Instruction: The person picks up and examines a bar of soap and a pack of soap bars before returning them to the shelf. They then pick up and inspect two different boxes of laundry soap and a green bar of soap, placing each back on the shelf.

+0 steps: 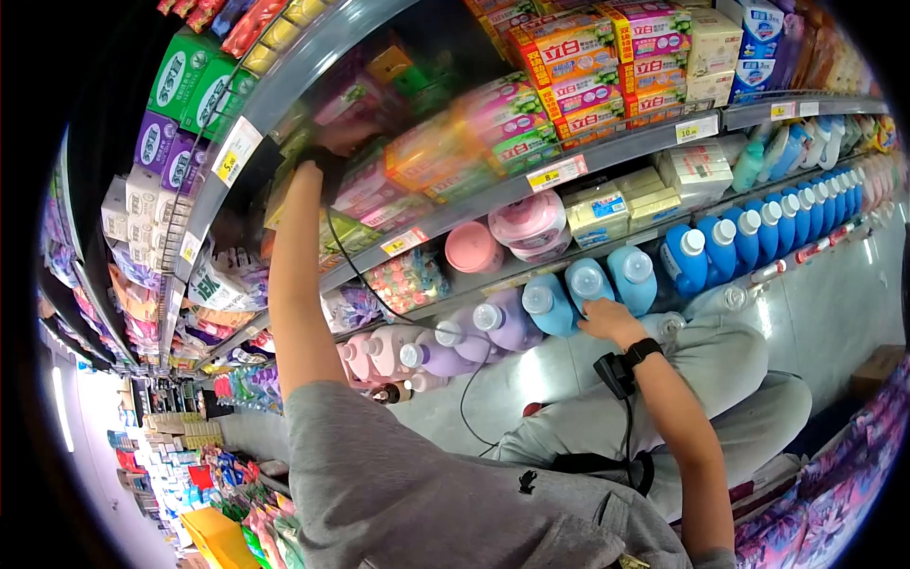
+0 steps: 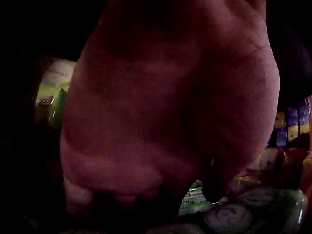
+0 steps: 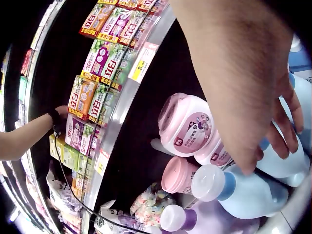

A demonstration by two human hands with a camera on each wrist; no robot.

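Note:
My left hand (image 1: 308, 159) reaches deep into the upper shelf, beside packs of laundry soap (image 1: 427, 156) that look blurred. In the left wrist view the dark palm of the left hand (image 2: 165, 112) fills the picture, above green packaging (image 2: 234, 214); its fingertips are lost in shadow, and I cannot tell whether they grip anything. Low down, my right hand (image 1: 614, 322) rests at a light-blue bottle (image 1: 590, 283) with a clear cap. From the right wrist, the fingers (image 3: 280, 139) of that hand lie loosely extended across the light-blue bottles (image 3: 253, 195).
Purple bottles (image 1: 507, 318) and dark-blue bottles (image 1: 684, 256) flank the light-blue ones along the bottom row. Pink tubs (image 1: 474, 247) stand behind. A shelf edge with price tags (image 1: 557, 174) runs above them. A black cable (image 1: 355, 266) hangs from the left wrist.

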